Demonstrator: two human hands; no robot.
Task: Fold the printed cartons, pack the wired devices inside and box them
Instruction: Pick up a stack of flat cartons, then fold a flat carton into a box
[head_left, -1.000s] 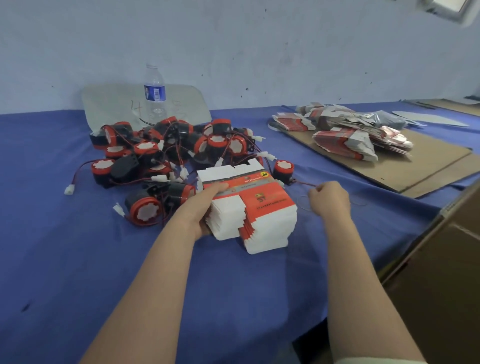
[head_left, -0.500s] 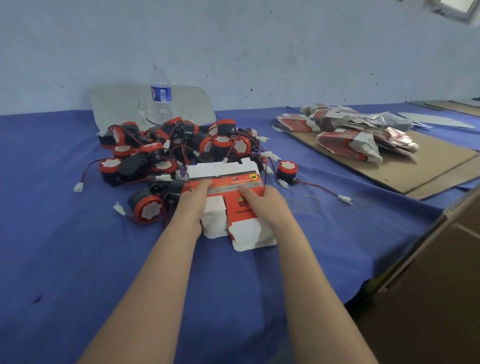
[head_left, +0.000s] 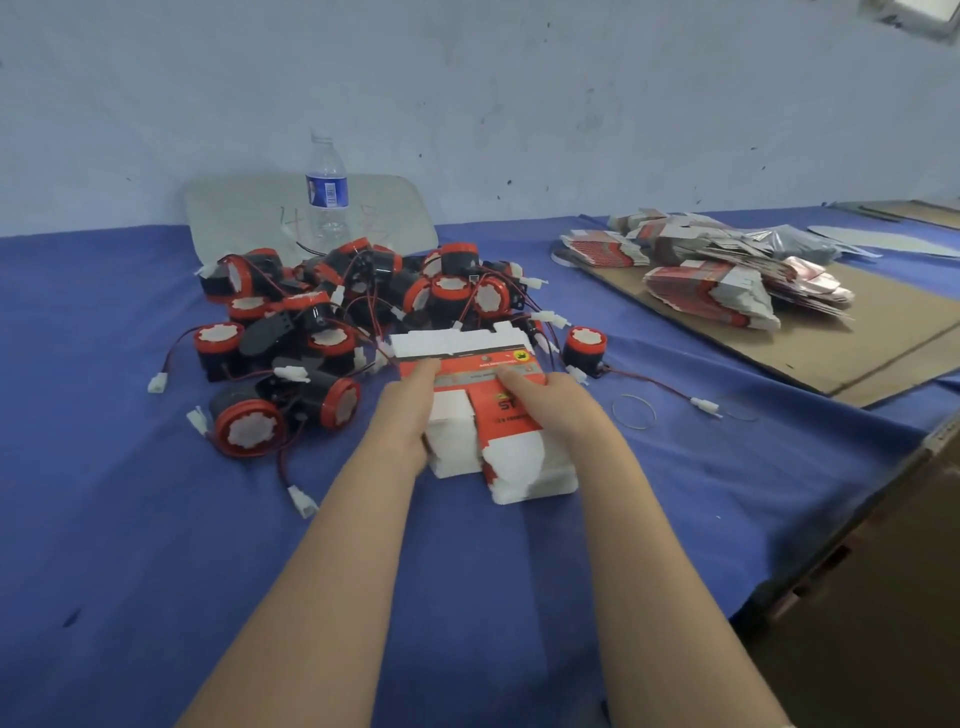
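Observation:
A stack of flat printed cartons (head_left: 488, 410), red and white, lies on the blue cloth in front of me. My left hand (head_left: 408, 410) rests on the stack's left side with its fingers stretched over the top carton. My right hand (head_left: 550, 402) lies on the right side, index finger on the top carton's grey band. Behind the stack is a heap of black-and-red wired devices (head_left: 343, 312) with white plugs. One device (head_left: 584, 345) stands apart to the right, its wire trailing across the cloth.
More flat cartons (head_left: 717, 275) are piled on a cardboard sheet (head_left: 831, 343) at the right. A water bottle (head_left: 327, 192) stands by the wall. Two rubber bands (head_left: 634, 410) lie right of the stack. A brown box (head_left: 883, 571) borders the table's right edge.
My right hand came from the cloth at the right onto the carton stack. Both hands now lie on the top carton, and the view has shifted slightly.

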